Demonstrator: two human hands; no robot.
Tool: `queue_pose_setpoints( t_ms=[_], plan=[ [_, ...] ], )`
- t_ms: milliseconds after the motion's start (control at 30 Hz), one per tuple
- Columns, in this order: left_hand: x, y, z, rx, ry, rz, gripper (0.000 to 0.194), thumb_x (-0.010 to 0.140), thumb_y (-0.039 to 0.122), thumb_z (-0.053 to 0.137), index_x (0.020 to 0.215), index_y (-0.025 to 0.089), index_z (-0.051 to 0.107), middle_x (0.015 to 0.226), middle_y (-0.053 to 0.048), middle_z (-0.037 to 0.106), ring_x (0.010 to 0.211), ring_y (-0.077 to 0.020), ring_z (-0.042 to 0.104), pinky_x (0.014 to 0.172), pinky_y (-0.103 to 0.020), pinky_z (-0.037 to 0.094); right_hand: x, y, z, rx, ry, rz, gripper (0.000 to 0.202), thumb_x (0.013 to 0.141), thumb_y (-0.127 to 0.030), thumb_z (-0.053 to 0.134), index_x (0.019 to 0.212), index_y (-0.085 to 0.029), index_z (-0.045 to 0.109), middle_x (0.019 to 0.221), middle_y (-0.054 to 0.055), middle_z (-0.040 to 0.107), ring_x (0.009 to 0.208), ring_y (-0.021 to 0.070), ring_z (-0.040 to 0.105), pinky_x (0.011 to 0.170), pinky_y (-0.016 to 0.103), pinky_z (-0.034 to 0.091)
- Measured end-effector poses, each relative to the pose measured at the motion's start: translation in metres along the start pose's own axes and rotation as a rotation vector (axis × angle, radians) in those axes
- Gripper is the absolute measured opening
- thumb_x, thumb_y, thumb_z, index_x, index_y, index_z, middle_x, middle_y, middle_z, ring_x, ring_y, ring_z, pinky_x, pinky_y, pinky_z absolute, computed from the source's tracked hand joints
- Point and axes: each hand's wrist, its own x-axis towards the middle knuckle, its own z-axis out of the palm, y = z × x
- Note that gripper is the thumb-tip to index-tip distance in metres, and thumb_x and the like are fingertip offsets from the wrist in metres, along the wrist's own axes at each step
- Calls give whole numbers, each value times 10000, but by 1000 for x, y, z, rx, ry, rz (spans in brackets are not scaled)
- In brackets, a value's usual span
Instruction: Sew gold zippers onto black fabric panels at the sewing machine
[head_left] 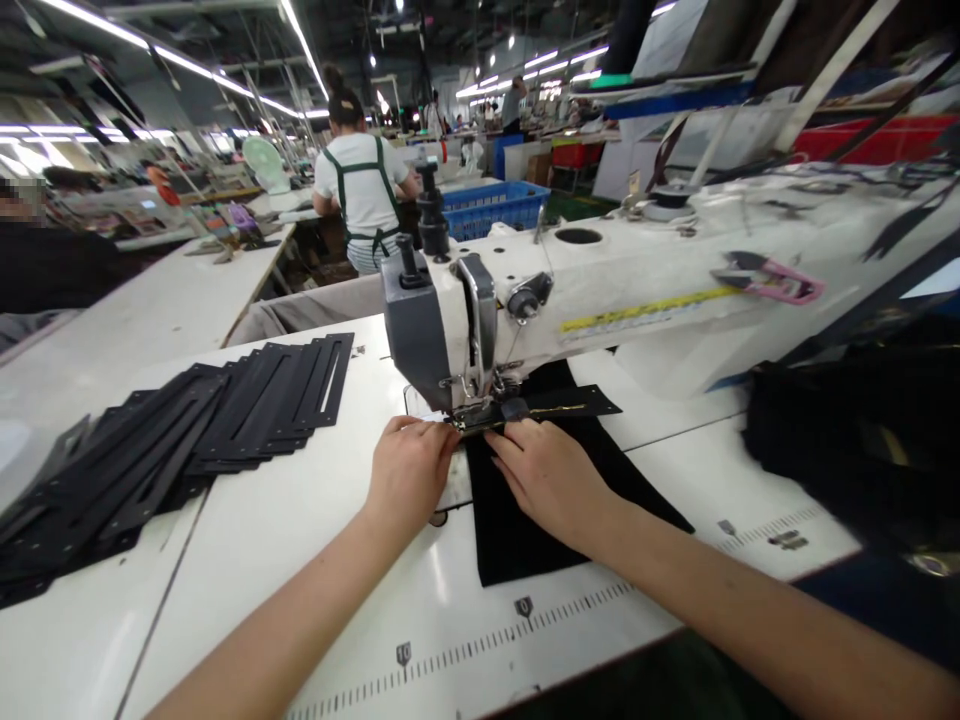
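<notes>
A white industrial sewing machine (pixel 465 320) stands over the table, its needle area just beyond my fingers. Under it lies a black fabric panel (pixel 517 530) with a narrow black strip (pixel 592 401) across it, on which a gold-coloured line, perhaps a zipper, shows. My left hand (pixel 412 462) has its fingers pressed together at the strip's left end, by the presser foot. My right hand (pixel 551 475) rests on the panel, its fingertips pinching the strip's near edge just right of the foot. The exact stitching spot is hidden by the machine head and fingers.
Black slotted pieces (pixel 172 440) lie in an overlapping pile on the left. Pink-handled snips (pixel 772 277) rest on the machine arm. Dark fabric (pixel 855 440) is heaped at the right. Beyond are a blue basket (pixel 495 208) and a person (pixel 361 185) with their back turned.
</notes>
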Motion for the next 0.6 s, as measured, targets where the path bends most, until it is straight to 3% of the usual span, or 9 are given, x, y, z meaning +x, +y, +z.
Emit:
queue_pose_setpoints(
  t_ms=[133, 400, 600],
  plan=[
    [2, -1, -2, -7, 18, -47, 168, 861, 172, 470, 774, 156, 612, 699, -37, 679, 634, -194, 620, 673, -338, 443, 10, -2, 3, 97, -47, 17, 219, 836, -154, 509, 1034, -116, 594, 912, 96, 649, 833, 231, 588, 767, 358, 439],
    [-3, -4, -1, -145, 44, -28, 137, 857, 186, 475, 824, 179, 608, 826, -31, 694, 742, -185, 631, 728, -334, 435, 7, 3, 13, 226, -24, -31, 218, 863, -156, 461, 1039, -143, 588, 930, 77, 660, 869, 207, 599, 821, 337, 428],
    [1, -6, -4, -143, 49, -52, 138, 840, 173, 482, 798, 184, 613, 752, -19, 684, 684, -181, 617, 670, -312, 448, 10, 2, 12, 240, -54, 54, 276, 826, -174, 503, 1093, -135, 558, 959, 94, 658, 856, 216, 609, 772, 324, 450]
  ],
)
